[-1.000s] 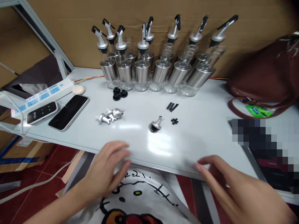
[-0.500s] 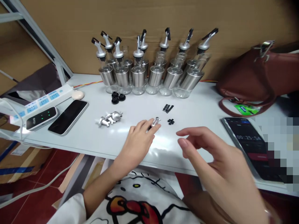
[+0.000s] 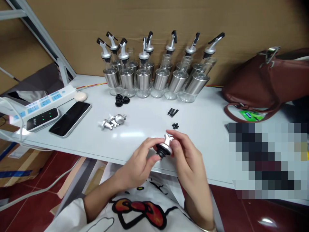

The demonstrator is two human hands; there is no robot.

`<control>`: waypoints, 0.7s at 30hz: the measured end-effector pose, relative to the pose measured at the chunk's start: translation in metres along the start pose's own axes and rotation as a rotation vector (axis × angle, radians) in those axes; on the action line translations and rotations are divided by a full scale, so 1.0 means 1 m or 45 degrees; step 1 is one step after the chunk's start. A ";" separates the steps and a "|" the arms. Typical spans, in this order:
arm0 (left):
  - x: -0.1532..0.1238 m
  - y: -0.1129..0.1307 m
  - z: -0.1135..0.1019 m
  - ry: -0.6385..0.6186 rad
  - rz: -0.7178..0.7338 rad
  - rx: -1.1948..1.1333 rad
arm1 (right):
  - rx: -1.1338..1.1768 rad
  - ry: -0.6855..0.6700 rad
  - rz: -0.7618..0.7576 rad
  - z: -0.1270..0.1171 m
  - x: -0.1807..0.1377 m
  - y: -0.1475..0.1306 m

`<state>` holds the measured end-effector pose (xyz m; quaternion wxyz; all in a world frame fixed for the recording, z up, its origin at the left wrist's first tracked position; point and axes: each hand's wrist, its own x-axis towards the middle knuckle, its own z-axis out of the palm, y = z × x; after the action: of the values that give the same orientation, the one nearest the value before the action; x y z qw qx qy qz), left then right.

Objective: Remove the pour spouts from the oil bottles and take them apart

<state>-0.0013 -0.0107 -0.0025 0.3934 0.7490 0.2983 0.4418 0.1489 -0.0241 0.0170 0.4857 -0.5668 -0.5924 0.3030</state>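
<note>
Between my two hands, above the front edge of the table, is a silver pourer spout (image 3: 164,148) with a ribbed black stopper at its lower end. My left hand (image 3: 136,166) is closed on its left side, fingers and thumb around the stopper and collar. My right hand (image 3: 190,161) pinches its silver upper part between thumb and forefinger. Farther off lie black lever strips (image 3: 173,112) and several small black caps (image 3: 175,126). A cluster of silver spout tops (image 3: 113,121) lies to the left, with black rubber stoppers (image 3: 122,100) behind it.
Glass and steel oil bottles (image 3: 143,80) stand in rows at the back, many topped with spouts. On the left are a power strip (image 3: 45,102), a phone (image 3: 70,119) and a small device with green lights (image 3: 42,120). A brown handbag (image 3: 263,83) rests at right, near a blurred-out patch.
My left hand has raised the spout off the table and nearer to me. My right hand has moved left and closed on the spout's upper part.
</note>
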 end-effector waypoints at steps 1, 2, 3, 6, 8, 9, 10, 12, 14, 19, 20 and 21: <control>0.000 -0.001 0.000 0.015 -0.041 -0.029 | 0.025 -0.004 -0.019 0.002 0.002 0.002; 0.000 -0.001 0.000 0.025 -0.084 -0.060 | 0.049 0.006 -0.037 0.004 0.003 0.003; 0.000 -0.002 0.000 0.036 -0.120 -0.093 | 0.072 0.023 -0.049 0.007 0.004 0.003; 0.001 -0.002 0.001 0.099 -0.189 -0.210 | 0.113 0.054 -0.096 0.014 0.005 0.005; 0.002 -0.002 0.002 0.191 -0.217 -0.291 | 0.090 0.070 -0.171 0.017 0.004 0.006; 0.004 -0.002 0.003 0.245 -0.224 -0.330 | 0.066 0.107 -0.214 0.018 0.004 0.007; 0.005 -0.003 0.004 0.298 -0.225 -0.367 | 0.041 0.157 -0.255 0.019 0.003 0.007; 0.007 -0.003 0.005 0.374 -0.219 -0.429 | 0.003 0.238 -0.310 0.020 0.002 0.007; 0.009 -0.004 0.005 0.407 -0.203 -0.478 | -0.012 0.191 -0.325 0.020 0.001 0.007; 0.011 -0.003 0.005 0.407 -0.188 -0.477 | 0.037 -0.011 -0.239 0.020 0.001 0.005; 0.010 -0.002 0.005 0.393 -0.182 -0.465 | 0.079 -0.001 -0.212 0.021 0.001 0.005; 0.010 -0.002 0.004 0.385 -0.174 -0.464 | 0.117 0.007 -0.188 0.021 0.001 0.005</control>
<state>0.0066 -0.0028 -0.0008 0.5020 0.5692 0.3192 0.5676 0.1318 -0.0178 0.0056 0.5338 -0.4996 -0.6168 0.2915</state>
